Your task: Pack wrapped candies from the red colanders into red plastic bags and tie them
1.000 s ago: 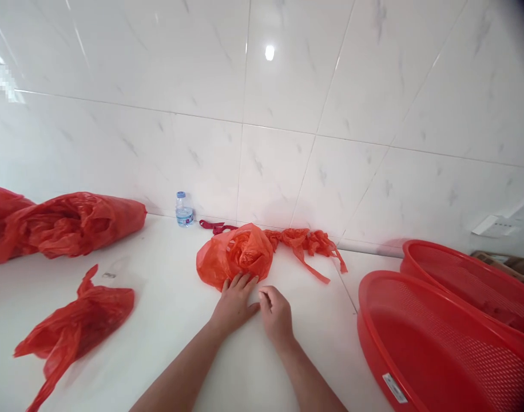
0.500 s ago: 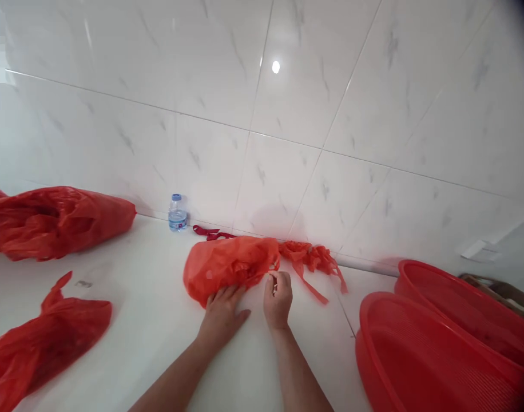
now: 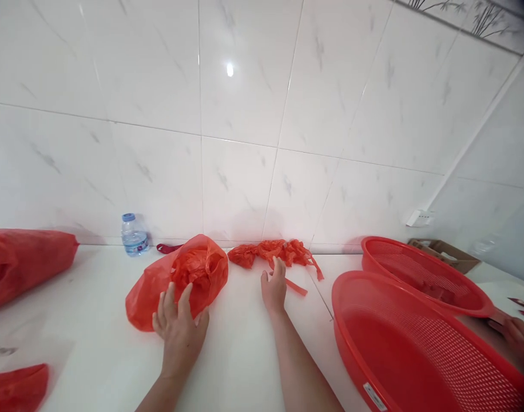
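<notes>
A red plastic bag (image 3: 146, 292) lies on the white tabletop, its crumpled mouth turned to the right and gaping. My left hand (image 3: 180, 323) is at the front of the bag, fingers spread and open, the fingertips over its near side. Farther right, my right hand (image 3: 276, 289) is raised with thumb and forefinger apart, and I see nothing held in it. Just beyond it, crumpled red plastic strips (image 3: 283, 250) lie along the wall, one strip running out beside the hand.
Two red mesh baskets (image 3: 343, 337) stand at the right, the rear one with reddish pieces inside. Another person's hand (image 3: 517, 332) shows at the right edge. A water bottle (image 3: 134, 237) stands by the tiled wall. More red bags (image 3: 34, 260) lie left.
My right hand has let go of the bag's tied end and moved toward the strips. The bag's mouth has come open. My left hand has lifted and spread. The view has swung right.
</notes>
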### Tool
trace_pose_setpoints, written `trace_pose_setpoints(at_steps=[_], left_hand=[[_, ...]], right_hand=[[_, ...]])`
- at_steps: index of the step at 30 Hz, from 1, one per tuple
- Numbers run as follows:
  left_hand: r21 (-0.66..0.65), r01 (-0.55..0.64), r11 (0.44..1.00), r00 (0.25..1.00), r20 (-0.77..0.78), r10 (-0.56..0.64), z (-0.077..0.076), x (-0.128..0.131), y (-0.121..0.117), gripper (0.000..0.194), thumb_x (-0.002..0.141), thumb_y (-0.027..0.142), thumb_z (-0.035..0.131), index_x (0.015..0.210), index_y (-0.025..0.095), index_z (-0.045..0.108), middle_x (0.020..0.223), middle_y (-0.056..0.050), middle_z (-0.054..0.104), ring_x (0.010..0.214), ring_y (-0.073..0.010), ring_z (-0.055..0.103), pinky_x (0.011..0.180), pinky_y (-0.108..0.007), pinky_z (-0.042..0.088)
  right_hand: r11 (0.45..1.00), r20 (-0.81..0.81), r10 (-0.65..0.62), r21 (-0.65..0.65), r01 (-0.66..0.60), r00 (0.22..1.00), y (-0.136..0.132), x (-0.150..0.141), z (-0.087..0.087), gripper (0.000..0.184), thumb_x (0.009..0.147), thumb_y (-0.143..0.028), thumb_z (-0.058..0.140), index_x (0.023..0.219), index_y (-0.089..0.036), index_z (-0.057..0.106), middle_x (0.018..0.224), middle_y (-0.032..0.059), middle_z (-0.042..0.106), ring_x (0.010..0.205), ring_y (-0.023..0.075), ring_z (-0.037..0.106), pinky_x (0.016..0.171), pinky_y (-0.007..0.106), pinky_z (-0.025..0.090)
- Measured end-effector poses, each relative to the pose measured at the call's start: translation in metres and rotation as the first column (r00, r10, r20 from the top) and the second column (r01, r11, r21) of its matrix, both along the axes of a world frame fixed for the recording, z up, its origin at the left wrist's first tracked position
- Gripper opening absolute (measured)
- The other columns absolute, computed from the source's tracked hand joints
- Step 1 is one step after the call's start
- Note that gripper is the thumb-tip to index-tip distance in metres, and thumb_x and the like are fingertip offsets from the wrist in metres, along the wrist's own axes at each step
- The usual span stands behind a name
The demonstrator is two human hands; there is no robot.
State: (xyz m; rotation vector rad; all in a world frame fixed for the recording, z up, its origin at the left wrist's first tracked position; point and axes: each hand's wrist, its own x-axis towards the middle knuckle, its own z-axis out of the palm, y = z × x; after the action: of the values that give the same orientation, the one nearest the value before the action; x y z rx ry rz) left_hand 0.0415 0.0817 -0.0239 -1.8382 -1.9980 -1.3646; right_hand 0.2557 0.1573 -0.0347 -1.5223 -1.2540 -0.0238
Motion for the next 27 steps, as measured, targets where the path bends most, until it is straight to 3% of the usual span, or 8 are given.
trace_pose_setpoints(at_steps=[2, 5, 10, 15, 19, 27], left_hand=[[0.012, -0.061, 0.998, 0.994, 0.087, 0.06, 0.005, -0.004, 0.001, 0.057, 0.085, 0.039, 0.05, 0.137, 0.021, 0.034, 0.154, -0.014, 0.013, 0.142, -0.0309, 0.008, 0.111, -0.058, 0.013], [-0.02, -0.173, 0.985, 0.964, 0.202, 0.173, 0.011, -0.015, 0.007, 0.073, 0.082, 0.044, 0.056, 0.142, 0.021, 0.022, 0.155, -0.015, 0.008, 0.143, -0.0304, 0.006, 0.111, -0.057, 0.013], [-0.108, -0.331, 0.937, 0.891, 0.291, 0.348, 0.009, -0.037, 0.023, 0.085, 0.075, 0.048, 0.064, 0.143, 0.017, 0.022, 0.152, -0.02, 0.017, 0.139, -0.0362, 0.017, 0.108, -0.059, 0.022], [-0.156, -0.315, 0.936, 0.877, 0.33, 0.35, 0.001, -0.048, 0.03, 0.084, 0.074, 0.045, 0.064, 0.143, 0.02, 0.023, 0.151, -0.019, 0.02, 0.138, -0.0357, 0.021, 0.107, -0.057, 0.027], [-0.104, -0.17, 0.98, 0.898, 0.393, 0.197, -0.002, -0.05, 0.033, 0.079, 0.075, 0.039, 0.061, 0.143, 0.016, 0.027, 0.148, -0.018, 0.026, 0.138, -0.0316, 0.024, 0.111, -0.049, 0.027], [-0.144, -0.076, 0.987, 0.912, 0.389, 0.127, -0.007, -0.043, 0.037, 0.078, 0.074, 0.043, 0.061, 0.141, 0.016, 0.031, 0.148, -0.018, 0.027, 0.137, -0.0341, 0.024, 0.11, -0.052, 0.027]], right_hand=[[0.996, 0.068, 0.063, 0.057, -0.067, 0.996, -0.004, -0.01, 0.004, 0.038, 0.085, -0.021, 0.041, 0.12, -0.018, 0.052, 0.116, 0.0114, 0.056, 0.096, 0.0198, 0.057, 0.075, 0.033, 0.049], [0.967, 0.194, 0.205, 0.11, -0.229, 0.959, -0.02, -0.039, 0.012, 0.022, 0.086, -0.018, 0.042, 0.1, -0.018, 0.059, 0.094, 0.0069, 0.058, 0.09, 0.0183, 0.055, 0.079, 0.033, 0.047], [0.861, 0.453, 0.405, 0.104, -0.499, 0.794, -0.048, -0.096, 0.019, 0.016, 0.087, -0.015, 0.043, 0.09, -0.018, 0.059, 0.082, 0.0053, 0.056, 0.079, 0.0178, 0.051, 0.071, 0.031, 0.044], [0.871, 0.379, 0.424, 0.079, -0.485, 0.823, -0.041, -0.099, 0.012, 0.017, 0.085, -0.012, 0.044, 0.089, -0.018, 0.059, 0.082, 0.005, 0.055, 0.077, 0.017, 0.052, 0.069, 0.029, 0.045], [0.917, 0.221, 0.381, 0.037, -0.398, 0.898, -0.025, -0.079, 0.006, 0.021, 0.082, -0.011, 0.044, 0.093, -0.019, 0.059, 0.089, 0.0057, 0.057, 0.085, 0.0177, 0.054, 0.075, 0.031, 0.047], [0.921, 0.162, 0.39, -0.078, -0.383, 0.906, 0.018, -0.066, -0.004, 0.045, 0.083, -0.009, 0.036, 0.124, -0.023, 0.048, 0.11, 0.0048, 0.062, 0.099, 0.0167, 0.059, 0.084, 0.031, 0.049]])
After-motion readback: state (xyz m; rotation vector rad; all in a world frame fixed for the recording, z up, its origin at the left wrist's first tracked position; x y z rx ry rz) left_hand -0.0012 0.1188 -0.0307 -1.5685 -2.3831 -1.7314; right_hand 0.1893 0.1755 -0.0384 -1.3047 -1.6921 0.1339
